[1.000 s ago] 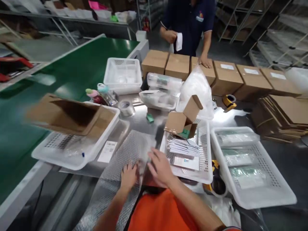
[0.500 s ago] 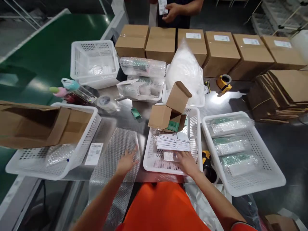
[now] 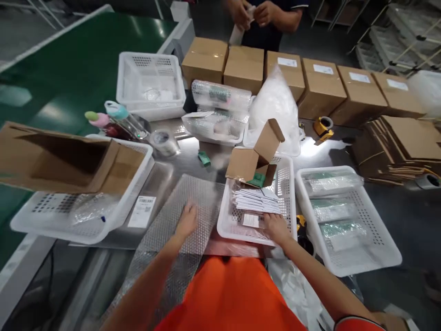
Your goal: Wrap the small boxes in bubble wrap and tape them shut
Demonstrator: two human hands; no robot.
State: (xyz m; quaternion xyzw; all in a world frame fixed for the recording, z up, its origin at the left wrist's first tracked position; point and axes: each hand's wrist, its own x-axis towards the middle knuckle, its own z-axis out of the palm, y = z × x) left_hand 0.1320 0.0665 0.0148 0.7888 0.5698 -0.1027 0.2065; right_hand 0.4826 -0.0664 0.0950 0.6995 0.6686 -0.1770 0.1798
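Observation:
My left hand (image 3: 188,221) rests on a sheet of bubble wrap (image 3: 172,230), its fingers curled together and partly blurred. In the middle white basket (image 3: 292,197), my right hand (image 3: 275,227) reaches down beside a small white-labelled box (image 3: 251,219); its fingertips are at the box's right end, and whether they grip it is unclear. Just behind lies a row of folded white leaflets (image 3: 257,200). An open cardboard box (image 3: 243,163) with green packets (image 3: 257,179) inside stands at the back of that basket.
Right, a basket (image 3: 379,257) holds bubble-wrapped packs. Left, another basket (image 3: 143,161) bears an open carton (image 3: 51,161). Behind are sealed cartons (image 3: 244,64), a tape roll (image 3: 164,140), a tape dispenser (image 3: 323,128) and bottles (image 3: 120,122). A person's hands (image 3: 253,14) show beyond.
My left hand has gone from spread fingers to curled ones on the bubble wrap, which has shifted and widened toward the middle basket. The view has moved slightly. The other person's hands have come together.

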